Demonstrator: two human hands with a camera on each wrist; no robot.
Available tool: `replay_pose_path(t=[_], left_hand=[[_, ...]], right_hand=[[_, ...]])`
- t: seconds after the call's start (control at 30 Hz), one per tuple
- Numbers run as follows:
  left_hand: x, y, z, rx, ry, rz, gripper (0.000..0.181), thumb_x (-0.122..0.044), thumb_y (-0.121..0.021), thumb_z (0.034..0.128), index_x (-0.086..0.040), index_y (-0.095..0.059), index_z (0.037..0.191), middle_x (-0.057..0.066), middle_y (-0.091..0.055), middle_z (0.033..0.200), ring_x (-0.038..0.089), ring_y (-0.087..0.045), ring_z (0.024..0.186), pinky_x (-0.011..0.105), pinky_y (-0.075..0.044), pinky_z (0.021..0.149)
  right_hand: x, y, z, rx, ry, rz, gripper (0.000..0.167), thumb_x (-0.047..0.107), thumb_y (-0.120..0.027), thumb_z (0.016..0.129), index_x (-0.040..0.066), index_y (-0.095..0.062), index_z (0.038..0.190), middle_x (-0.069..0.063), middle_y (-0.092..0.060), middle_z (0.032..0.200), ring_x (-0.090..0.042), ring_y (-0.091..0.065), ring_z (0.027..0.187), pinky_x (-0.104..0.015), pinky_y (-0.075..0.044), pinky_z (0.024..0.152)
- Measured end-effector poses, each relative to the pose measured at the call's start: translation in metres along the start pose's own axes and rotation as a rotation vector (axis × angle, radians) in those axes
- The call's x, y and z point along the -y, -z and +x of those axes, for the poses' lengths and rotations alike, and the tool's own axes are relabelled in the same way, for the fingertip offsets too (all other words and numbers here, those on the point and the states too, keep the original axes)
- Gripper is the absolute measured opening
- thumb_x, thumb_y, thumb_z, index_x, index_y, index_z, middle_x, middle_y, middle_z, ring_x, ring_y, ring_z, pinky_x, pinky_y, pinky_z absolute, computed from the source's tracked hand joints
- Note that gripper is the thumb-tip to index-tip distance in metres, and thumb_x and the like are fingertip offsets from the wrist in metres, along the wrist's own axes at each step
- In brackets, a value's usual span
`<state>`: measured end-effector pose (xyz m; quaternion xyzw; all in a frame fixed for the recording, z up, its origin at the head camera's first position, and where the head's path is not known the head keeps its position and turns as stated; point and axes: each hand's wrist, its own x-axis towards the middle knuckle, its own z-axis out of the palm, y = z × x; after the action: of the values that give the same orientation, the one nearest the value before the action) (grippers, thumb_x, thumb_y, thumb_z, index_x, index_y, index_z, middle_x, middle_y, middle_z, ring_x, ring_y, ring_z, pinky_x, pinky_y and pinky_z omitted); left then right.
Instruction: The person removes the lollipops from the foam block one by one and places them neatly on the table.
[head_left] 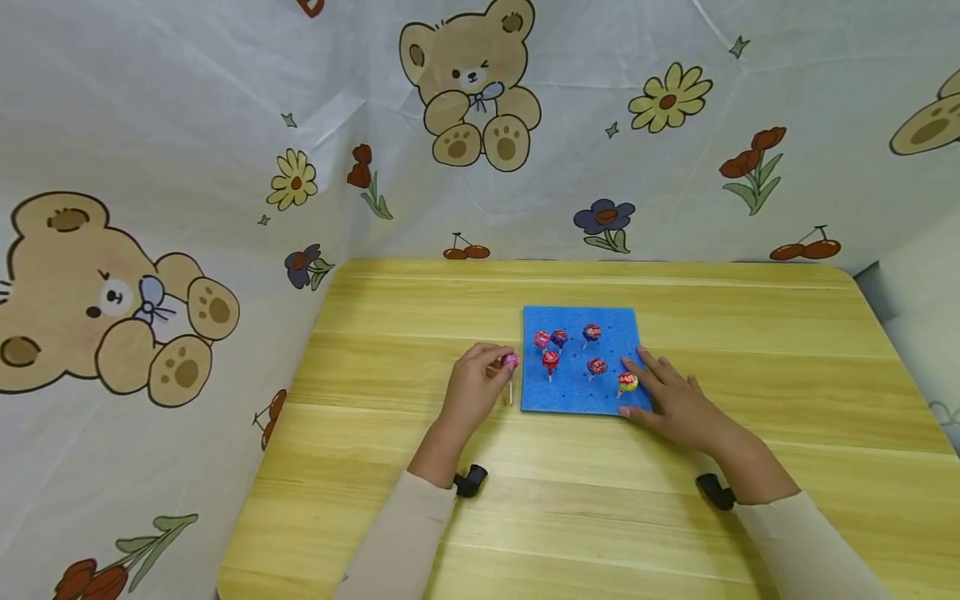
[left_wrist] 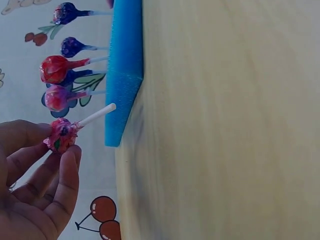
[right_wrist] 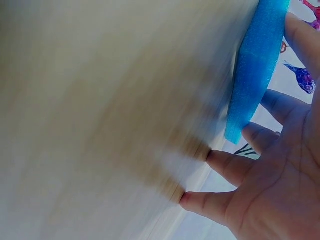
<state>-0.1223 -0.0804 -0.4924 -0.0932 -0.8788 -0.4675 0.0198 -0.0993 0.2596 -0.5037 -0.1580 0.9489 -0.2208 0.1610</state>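
My left hand [head_left: 471, 385] pinches a pink-wrapped lollipop [left_wrist: 61, 135] by its candy head, just left of the blue foam board [head_left: 573, 398]. Its white stick [left_wrist: 97, 115] points downward in the head view and hangs outside the board's edge. Spread along the board's right side, my right hand [head_left: 681, 410] touches it with straight fingers. In the right wrist view some fingertips [right_wrist: 186, 197] rest on the wooden table. Several lollipops stand upright or slightly tilted in the board, among them a pink one [head_left: 542, 339], a red one [head_left: 551, 359] and a yellow-and-red one [head_left: 627, 382].
Small dark holes dot the board's top between the sticks. Beneath it lies a light wooden table [head_left: 600, 517]. A white cloth printed with bears and flowers [head_left: 555, 208] hangs along the table's back and left edges.
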Motion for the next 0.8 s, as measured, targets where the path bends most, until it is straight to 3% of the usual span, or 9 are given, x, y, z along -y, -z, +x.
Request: replay_pose_path(t=[0.23,0.8], left_hand=[[0.008,-0.006,0.002,0.044,0.074,0.016,0.027,-0.016,-0.068,0.0973,-0.006,-0.073,0.122,0.005,-0.069,0.117,0.018,-0.067,0.097,0.027,-0.060,0.082],[0.018,-0.014,0.011,0.099,0.141,0.036,0.023,-0.016,-0.069,0.0964,-0.006,-0.074,0.116,0.008,-0.072,0.107,0.019,-0.071,0.092,0.028,-0.058,0.077]], right_hand=[[0.002,0.001,0.000,-0.002,0.001,0.006,0.088,0.059,-0.062,0.094,0.020,-0.023,0.163,-0.017,-0.009,0.170,-0.056,-0.011,0.151,-0.087,-0.008,0.106],[0.002,0.000,-0.001,-0.006,0.005,-0.004,0.088,0.059,-0.062,0.094,0.019,-0.022,0.163,-0.017,-0.009,0.171,-0.057,-0.011,0.151,-0.086,-0.009,0.107]])
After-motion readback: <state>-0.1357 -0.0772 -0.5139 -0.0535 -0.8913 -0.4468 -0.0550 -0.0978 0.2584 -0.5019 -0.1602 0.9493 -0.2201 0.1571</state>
